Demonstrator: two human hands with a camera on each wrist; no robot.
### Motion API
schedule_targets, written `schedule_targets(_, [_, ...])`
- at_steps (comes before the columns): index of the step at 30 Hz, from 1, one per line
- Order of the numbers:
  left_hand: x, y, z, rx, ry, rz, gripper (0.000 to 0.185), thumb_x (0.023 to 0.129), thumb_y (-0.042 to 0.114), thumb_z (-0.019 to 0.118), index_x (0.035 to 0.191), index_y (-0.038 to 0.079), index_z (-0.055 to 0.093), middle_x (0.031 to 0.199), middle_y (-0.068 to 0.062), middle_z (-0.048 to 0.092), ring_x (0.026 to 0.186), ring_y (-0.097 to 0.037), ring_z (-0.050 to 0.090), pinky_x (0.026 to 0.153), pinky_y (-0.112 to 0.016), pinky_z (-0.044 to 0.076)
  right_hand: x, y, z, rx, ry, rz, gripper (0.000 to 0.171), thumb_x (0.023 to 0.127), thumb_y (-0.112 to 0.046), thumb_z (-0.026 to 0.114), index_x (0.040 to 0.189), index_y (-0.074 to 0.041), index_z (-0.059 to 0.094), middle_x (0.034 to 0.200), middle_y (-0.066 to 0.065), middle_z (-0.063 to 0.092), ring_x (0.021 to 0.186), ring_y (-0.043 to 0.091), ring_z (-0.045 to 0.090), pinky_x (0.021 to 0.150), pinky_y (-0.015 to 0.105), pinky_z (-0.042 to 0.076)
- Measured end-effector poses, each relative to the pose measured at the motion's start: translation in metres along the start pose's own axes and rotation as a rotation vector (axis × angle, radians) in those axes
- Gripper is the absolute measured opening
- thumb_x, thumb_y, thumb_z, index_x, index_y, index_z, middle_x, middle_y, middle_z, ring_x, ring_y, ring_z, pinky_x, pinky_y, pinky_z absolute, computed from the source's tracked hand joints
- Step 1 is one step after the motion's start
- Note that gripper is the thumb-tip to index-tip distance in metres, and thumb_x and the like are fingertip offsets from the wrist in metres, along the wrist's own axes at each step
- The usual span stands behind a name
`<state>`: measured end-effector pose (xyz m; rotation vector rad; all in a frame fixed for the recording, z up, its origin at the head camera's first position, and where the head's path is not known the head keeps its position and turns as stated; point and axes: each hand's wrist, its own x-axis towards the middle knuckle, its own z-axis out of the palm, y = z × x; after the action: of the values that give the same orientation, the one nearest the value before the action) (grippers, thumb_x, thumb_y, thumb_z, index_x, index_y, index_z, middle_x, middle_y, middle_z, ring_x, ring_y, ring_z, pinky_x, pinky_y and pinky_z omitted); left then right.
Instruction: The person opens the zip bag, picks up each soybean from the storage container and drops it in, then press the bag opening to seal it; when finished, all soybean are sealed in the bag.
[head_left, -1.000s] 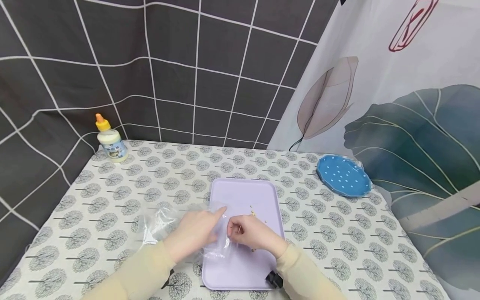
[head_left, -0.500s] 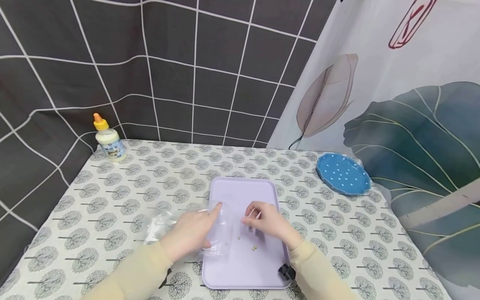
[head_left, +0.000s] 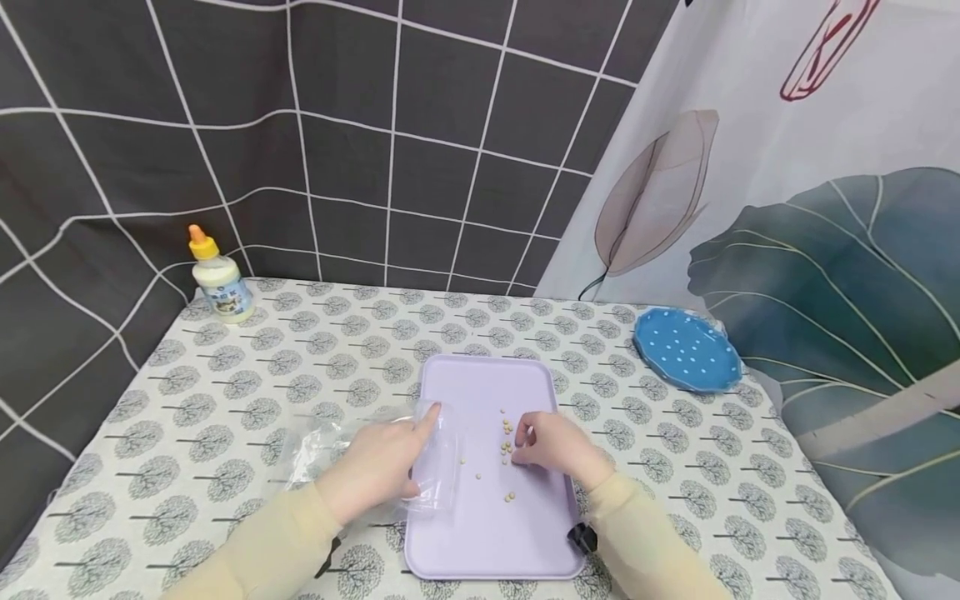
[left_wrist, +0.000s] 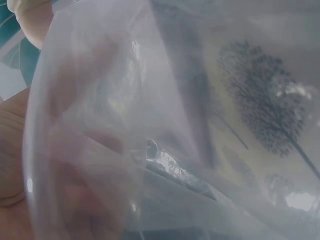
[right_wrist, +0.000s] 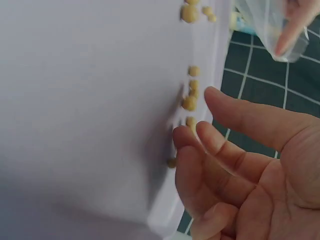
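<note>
My left hand (head_left: 378,462) holds a clear plastic bag (head_left: 442,467) over the left side of a lilac tray (head_left: 487,542), its index finger stretched along the film. In the left wrist view the bag (left_wrist: 175,115) fills the foreground and blurs the fingers behind it. Several small round yellow soybeans (head_left: 506,448) lie scattered on the tray. Beside the main row of them is my right hand (head_left: 558,448), fingers bent and thumb apart. The right wrist view shows the fingertips right at the soybeans (right_wrist: 189,103), with nothing between thumb and index finger.
A glue bottle (head_left: 225,287) with an orange tip stands at the table's back left corner. At the back right lies a blue dotted plate (head_left: 686,350). Tree-patterned cloth (head_left: 330,333) covers the table, and a dark grid curtain (head_left: 337,167) hangs behind.
My right hand has moved right, from beside the bag's mouth to the soybeans on the tray's right side. The left hand and bag have stayed nearly in place.
</note>
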<state>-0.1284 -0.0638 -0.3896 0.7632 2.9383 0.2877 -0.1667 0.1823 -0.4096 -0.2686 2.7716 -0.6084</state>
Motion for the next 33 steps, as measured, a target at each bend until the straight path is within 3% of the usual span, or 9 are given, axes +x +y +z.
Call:
schedule_targets(6, [-0.001, 0.0, -0.002, 0.0, -0.004, 0.002, 0.103, 0.053, 0.032, 0.078, 0.137, 0.004, 0.025, 0.105, -0.009, 0.064, 0.09, -0.021, 0.061, 0.083, -0.037, 0.049, 0.003, -0.002, 0.009, -0.128, 0.051, -0.034, 0.02, 0.062, -0.025, 0.074, 0.065, -0.019, 0.055, 0.06, -0.009, 0.053, 0.055, 0.009, 0.045, 0.056, 0.025, 0.037])
schedule_targets(20, [-0.003, -0.002, -0.001, 0.006, 0.023, 0.022, 0.101, 0.053, 0.035, 0.078, 0.135, 0.003, 0.029, 0.108, -0.009, 0.063, 0.093, -0.021, 0.061, 0.087, -0.037, 0.047, -0.003, -0.01, 0.005, -0.064, 0.073, -0.036, 0.016, 0.069, -0.026, 0.071, 0.063, -0.019, 0.057, 0.057, -0.01, 0.053, 0.051, 0.007, 0.046, 0.05, 0.02, 0.038])
schedule_targets(28, [-0.003, 0.002, -0.003, -0.009, 0.013, 0.029, 0.101, 0.054, 0.035, 0.077, 0.136, 0.004, 0.028, 0.115, -0.009, 0.059, 0.097, -0.022, 0.059, 0.09, -0.036, 0.046, -0.012, -0.026, 0.004, 0.111, 0.063, -0.227, 0.004, 0.075, -0.022, 0.067, 0.074, -0.021, 0.063, 0.061, -0.012, 0.055, 0.053, 0.003, 0.049, 0.047, 0.017, 0.043])
schedule_targets(33, [-0.001, 0.004, -0.003, 0.01, 0.015, 0.032, 0.101, 0.053, 0.037, 0.077, 0.136, 0.004, 0.029, 0.11, -0.008, 0.062, 0.094, -0.021, 0.061, 0.088, -0.036, 0.047, -0.014, -0.039, 0.009, 0.144, 0.079, -0.299, 0.004, 0.075, -0.023, 0.067, 0.078, -0.021, 0.065, 0.06, -0.013, 0.054, 0.052, 0.001, 0.048, 0.047, 0.016, 0.043])
